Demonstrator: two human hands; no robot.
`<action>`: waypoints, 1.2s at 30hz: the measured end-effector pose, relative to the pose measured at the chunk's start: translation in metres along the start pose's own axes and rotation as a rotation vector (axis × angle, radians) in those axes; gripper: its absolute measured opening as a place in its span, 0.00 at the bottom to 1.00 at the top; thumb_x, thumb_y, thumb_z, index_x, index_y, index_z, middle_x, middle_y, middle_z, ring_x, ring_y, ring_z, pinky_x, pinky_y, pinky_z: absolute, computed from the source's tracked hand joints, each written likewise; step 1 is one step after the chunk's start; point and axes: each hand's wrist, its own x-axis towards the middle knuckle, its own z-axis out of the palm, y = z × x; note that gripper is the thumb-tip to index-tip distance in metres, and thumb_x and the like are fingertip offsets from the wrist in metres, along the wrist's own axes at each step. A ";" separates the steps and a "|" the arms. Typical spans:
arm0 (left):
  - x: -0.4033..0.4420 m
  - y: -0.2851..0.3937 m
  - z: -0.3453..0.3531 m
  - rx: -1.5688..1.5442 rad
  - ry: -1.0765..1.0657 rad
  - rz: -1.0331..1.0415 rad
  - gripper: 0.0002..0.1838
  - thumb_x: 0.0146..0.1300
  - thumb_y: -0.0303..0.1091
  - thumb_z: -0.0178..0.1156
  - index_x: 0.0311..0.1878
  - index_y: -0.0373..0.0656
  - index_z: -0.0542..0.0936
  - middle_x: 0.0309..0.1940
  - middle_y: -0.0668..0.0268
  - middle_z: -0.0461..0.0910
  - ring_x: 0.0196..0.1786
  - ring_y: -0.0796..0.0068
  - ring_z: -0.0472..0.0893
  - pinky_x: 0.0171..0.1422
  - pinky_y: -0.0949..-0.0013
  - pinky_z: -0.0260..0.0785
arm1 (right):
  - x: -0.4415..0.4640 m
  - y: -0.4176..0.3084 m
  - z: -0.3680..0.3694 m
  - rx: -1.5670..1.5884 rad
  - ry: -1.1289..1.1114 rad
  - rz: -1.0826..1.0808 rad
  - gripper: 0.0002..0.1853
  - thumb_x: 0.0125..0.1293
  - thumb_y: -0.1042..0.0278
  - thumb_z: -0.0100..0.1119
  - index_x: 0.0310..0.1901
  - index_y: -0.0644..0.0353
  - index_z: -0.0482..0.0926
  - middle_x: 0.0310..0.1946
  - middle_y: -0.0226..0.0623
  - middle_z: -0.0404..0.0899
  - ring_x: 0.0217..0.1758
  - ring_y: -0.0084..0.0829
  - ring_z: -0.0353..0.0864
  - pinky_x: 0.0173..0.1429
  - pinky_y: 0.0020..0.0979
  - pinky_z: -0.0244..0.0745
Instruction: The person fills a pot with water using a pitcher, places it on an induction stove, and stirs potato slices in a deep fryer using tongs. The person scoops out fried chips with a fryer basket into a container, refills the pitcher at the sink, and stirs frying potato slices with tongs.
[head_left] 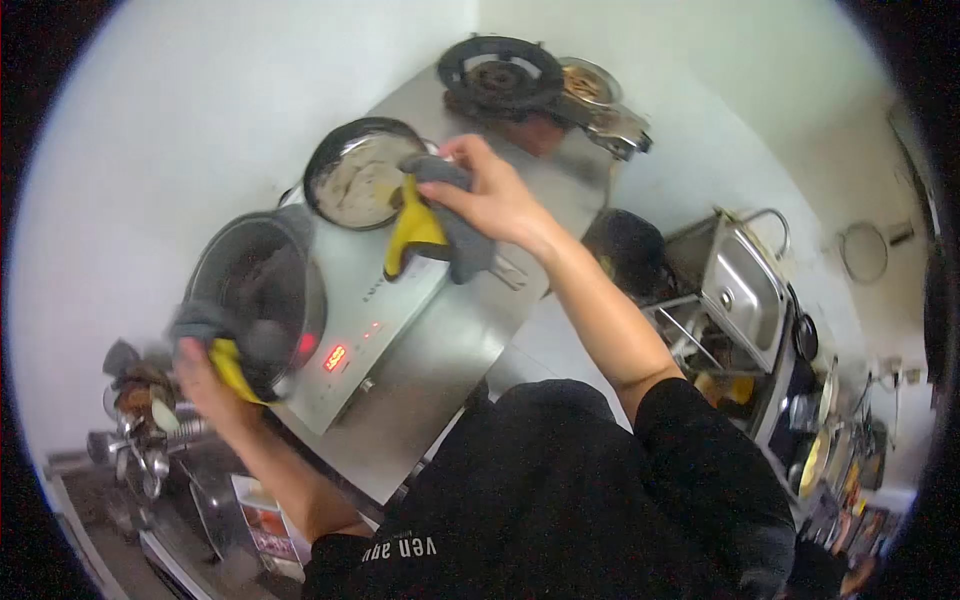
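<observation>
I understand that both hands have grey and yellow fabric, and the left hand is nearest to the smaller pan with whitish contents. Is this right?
Not quite: in the head view, the left hand is nearest to the larger, dark pot, not the smaller pan. The rest stands: both hands have grey and yellow fabric.

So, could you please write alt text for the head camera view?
A person's left hand, blurred beside a large pot, and right hand, near a smaller pan, each hold a grey-and-yellow cloth. A red display glows on the cooker.

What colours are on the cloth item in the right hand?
The cloth item is grey and yellow; see the head view.
</observation>
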 end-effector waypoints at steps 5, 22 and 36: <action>-0.185 0.000 0.153 0.199 -1.218 0.120 0.24 0.62 0.37 0.60 0.57 0.32 0.68 0.42 0.55 0.78 0.47 0.68 0.78 0.52 0.66 0.69 | -0.057 0.085 -0.108 -0.052 0.188 0.375 0.22 0.54 0.58 0.65 0.45 0.63 0.71 0.40 0.50 0.79 0.47 0.41 0.79 0.50 0.38 0.72; -0.269 -0.131 0.391 0.868 -1.072 0.638 0.28 0.63 0.42 0.56 0.60 0.30 0.67 0.56 0.41 0.69 0.59 0.46 0.70 0.63 0.56 0.62 | -0.356 0.224 -0.295 0.126 0.518 0.740 0.26 0.54 0.57 0.65 0.47 0.68 0.73 0.43 0.54 0.78 0.48 0.44 0.78 0.52 0.36 0.71; -0.296 -0.176 0.342 0.669 -0.592 0.557 0.26 0.71 0.44 0.45 0.57 0.26 0.64 0.51 0.41 0.68 0.53 0.46 0.69 0.60 0.57 0.60 | -0.140 0.215 -0.202 0.236 0.192 0.360 0.30 0.53 0.60 0.64 0.55 0.65 0.69 0.52 0.54 0.73 0.57 0.47 0.72 0.61 0.38 0.67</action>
